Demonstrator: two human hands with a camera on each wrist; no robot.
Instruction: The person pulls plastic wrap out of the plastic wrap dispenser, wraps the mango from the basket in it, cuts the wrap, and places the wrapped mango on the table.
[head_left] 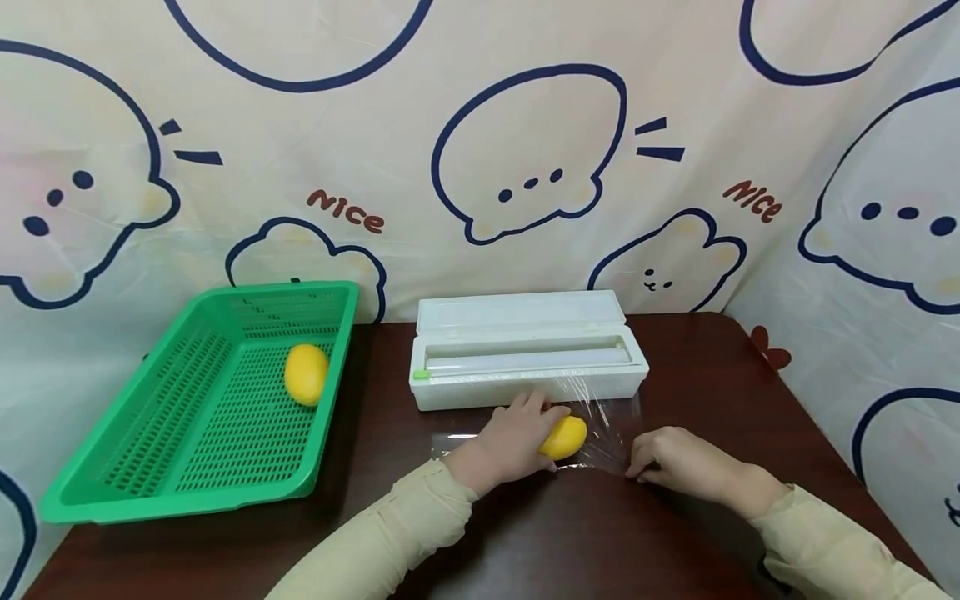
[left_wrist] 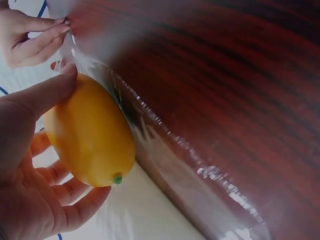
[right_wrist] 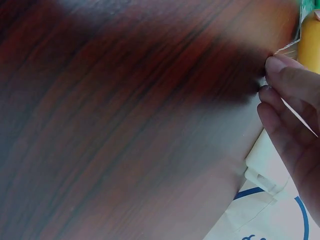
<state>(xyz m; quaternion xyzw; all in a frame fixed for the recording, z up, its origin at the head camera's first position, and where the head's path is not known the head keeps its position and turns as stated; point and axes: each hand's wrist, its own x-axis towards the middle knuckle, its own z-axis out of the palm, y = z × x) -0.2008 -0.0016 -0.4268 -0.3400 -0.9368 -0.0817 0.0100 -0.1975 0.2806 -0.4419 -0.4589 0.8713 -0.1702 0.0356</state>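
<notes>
My left hand [head_left: 513, 440] grips a yellow mango [head_left: 565, 437], thumb on one side and fingers curled round the other. In the left wrist view the mango [left_wrist: 92, 132] shows its smooth oval body and a small green stem tip. It is held over a sheet of clear plastic wrap [head_left: 600, 450] pulled out from the white wrap dispenser [head_left: 525, 390]. To the right, my right hand [head_left: 686, 462] pinches the near right corner of the wrap between thumb and fingertips. The wrap's bunched front edge [left_wrist: 185, 145] runs across the left wrist view.
The dispenser's lid [head_left: 521, 313] stands raised at the back, with a roll [head_left: 528, 360] inside and a green slider [head_left: 422, 374] at its left end. On the left, a green basket [head_left: 333, 400] holds another mango [head_left: 306, 375]. A patterned curtain [head_left: 525, 167] hangs behind the dark wooden table [head_left: 570, 542].
</notes>
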